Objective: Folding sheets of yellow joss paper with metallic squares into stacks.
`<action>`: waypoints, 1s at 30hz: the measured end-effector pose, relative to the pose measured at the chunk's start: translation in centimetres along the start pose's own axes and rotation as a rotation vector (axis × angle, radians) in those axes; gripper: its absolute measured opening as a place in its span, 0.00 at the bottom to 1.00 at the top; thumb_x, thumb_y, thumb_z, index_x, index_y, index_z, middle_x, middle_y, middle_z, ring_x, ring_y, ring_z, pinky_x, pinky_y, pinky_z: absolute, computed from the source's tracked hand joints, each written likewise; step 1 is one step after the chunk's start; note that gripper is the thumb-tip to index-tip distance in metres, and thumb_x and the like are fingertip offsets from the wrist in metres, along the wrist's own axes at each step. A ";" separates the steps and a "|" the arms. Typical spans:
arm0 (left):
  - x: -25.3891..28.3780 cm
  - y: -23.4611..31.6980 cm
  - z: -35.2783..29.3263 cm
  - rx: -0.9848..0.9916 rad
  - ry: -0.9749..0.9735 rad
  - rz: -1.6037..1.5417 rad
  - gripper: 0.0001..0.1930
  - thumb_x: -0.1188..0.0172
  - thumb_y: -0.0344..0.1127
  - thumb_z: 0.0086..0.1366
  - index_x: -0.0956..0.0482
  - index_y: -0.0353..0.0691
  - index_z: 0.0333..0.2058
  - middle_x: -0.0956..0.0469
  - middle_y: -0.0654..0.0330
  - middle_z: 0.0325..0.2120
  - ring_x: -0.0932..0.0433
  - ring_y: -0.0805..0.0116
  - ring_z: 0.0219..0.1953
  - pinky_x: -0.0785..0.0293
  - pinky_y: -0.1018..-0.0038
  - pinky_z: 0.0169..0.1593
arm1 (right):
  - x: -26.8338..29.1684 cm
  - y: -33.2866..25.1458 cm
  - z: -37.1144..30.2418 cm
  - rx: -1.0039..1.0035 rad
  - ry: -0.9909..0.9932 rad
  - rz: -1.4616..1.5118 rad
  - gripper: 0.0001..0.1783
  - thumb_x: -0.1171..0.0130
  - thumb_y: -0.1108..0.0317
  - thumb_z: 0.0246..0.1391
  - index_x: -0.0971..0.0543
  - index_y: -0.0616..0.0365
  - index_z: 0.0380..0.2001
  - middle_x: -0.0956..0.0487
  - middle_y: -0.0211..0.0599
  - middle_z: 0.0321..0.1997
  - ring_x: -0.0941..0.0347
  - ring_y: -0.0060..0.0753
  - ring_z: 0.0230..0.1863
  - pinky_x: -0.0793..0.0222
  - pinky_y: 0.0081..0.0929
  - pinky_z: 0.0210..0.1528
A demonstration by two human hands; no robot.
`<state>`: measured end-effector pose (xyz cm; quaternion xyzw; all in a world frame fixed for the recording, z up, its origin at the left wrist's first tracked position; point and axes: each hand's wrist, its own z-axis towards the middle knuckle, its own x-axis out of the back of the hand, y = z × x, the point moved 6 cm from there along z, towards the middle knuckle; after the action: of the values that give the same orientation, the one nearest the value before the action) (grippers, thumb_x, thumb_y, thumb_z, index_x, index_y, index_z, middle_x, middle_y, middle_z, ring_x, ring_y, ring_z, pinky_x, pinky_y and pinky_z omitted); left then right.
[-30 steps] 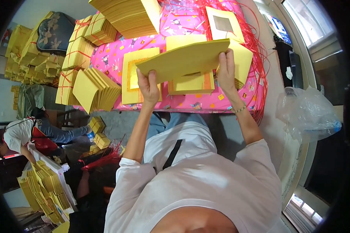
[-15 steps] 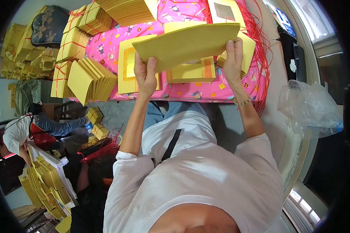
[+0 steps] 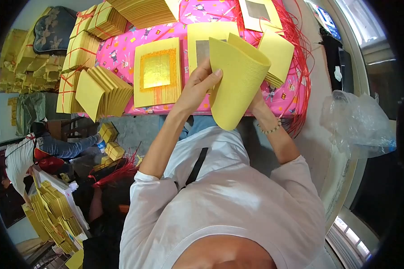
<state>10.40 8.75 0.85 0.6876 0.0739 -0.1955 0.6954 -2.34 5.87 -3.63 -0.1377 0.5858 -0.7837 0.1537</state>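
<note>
A sheaf of yellow paper (image 3: 238, 80) is bent over into a loose curl above the near edge of the pink-covered table (image 3: 197, 107). My left hand (image 3: 199, 87) grips its left side, thumb on the front face. At its lower right is my right hand (image 3: 257, 102), its fingers mostly hidden behind the paper. Left of the sheaf lies a stack of yellow paper with a gold foil square (image 3: 157, 71) on top. Behind the sheaf, a yellow sheet with a grey square (image 3: 203, 51) is partly covered. A plain yellow stack (image 3: 277, 54) sits to its right.
Tied yellow bundles (image 3: 78, 49) and a fanned stack (image 3: 104, 92) line the table's left side. Red strings (image 3: 300, 67) hang over its right edge. A clear plastic bag (image 3: 359, 121) is at the right. Another person (image 3: 20, 154) works at the lower left beside more paper.
The sheaf, held out wide and nearly flat before, is now curled over and turned more upright. My right hand has moved down behind it; my left hand has shifted right.
</note>
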 end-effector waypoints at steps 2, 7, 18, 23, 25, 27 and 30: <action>-0.4 0.6 0.0 -0.019 0.020 -0.077 0.19 0.49 0.34 0.66 0.35 0.40 0.55 0.27 0.63 0.45 0.31 0.77 0.48 0.36 0.78 0.52 | 0.4 -1.5 0.5 0.165 0.003 -0.235 0.19 0.52 0.63 0.62 0.33 0.61 0.53 0.25 0.34 0.46 0.28 0.24 0.44 0.31 0.22 0.45; 0.6 2.4 1.3 -0.243 0.085 0.010 0.15 0.47 0.27 0.64 0.39 0.40 0.48 0.30 0.62 0.39 0.32 0.76 0.44 0.35 0.78 0.50 | 1.4 -2.6 1.3 -0.152 0.141 0.503 0.21 0.51 0.62 0.61 0.34 0.62 0.54 0.26 0.37 0.48 0.30 0.30 0.49 0.34 0.32 0.52; 2.4 -0.5 2.2 -0.423 0.195 0.268 0.12 0.50 0.27 0.65 0.37 0.35 0.47 0.32 0.61 0.37 0.33 0.75 0.42 0.37 0.78 0.48 | 2.0 -3.3 2.8 -0.038 0.010 0.009 0.30 0.35 0.71 0.47 0.34 0.62 0.53 0.26 0.38 0.48 0.30 0.26 0.49 0.35 0.25 0.51; 2.8 -0.7 2.3 -0.442 0.164 0.310 0.11 0.51 0.30 0.67 0.35 0.35 0.46 0.31 0.61 0.37 0.34 0.76 0.42 0.37 0.79 0.47 | 2.0 -2.9 3.0 -0.041 0.009 -0.009 0.26 0.36 0.71 0.48 0.31 0.62 0.51 0.24 0.37 0.45 0.28 0.25 0.47 0.33 0.24 0.49; 2.8 -0.9 2.5 -0.441 0.166 0.316 0.10 0.51 0.30 0.67 0.34 0.35 0.45 0.30 0.61 0.37 0.34 0.77 0.41 0.37 0.79 0.46 | 2.0 -2.4 3.1 -0.063 -0.002 -0.005 0.25 0.36 0.71 0.49 0.31 0.63 0.50 0.23 0.36 0.45 0.28 0.25 0.46 0.32 0.23 0.48; 2.8 -0.9 2.5 -0.441 0.174 0.324 0.10 0.51 0.30 0.67 0.33 0.35 0.45 0.30 0.61 0.36 0.34 0.77 0.40 0.36 0.79 0.46 | 2.0 -2.1 3.1 -0.086 0.001 0.037 0.23 0.37 0.71 0.50 0.30 0.63 0.49 0.23 0.35 0.44 0.27 0.23 0.44 0.31 0.23 0.46; 2.8 -0.8 2.6 -0.440 0.193 0.326 0.09 0.50 0.31 0.66 0.32 0.35 0.44 0.29 0.62 0.34 0.33 0.77 0.39 0.35 0.79 0.44 | 2.1 -2.2 3.3 -0.086 0.005 0.012 0.22 0.37 0.71 0.51 0.29 0.64 0.49 0.23 0.35 0.43 0.27 0.22 0.43 0.30 0.21 0.45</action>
<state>12.23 5.70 -0.85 0.5385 0.0688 0.0059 0.8398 -3.17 2.70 -0.53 -0.1389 0.6201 -0.7572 0.1510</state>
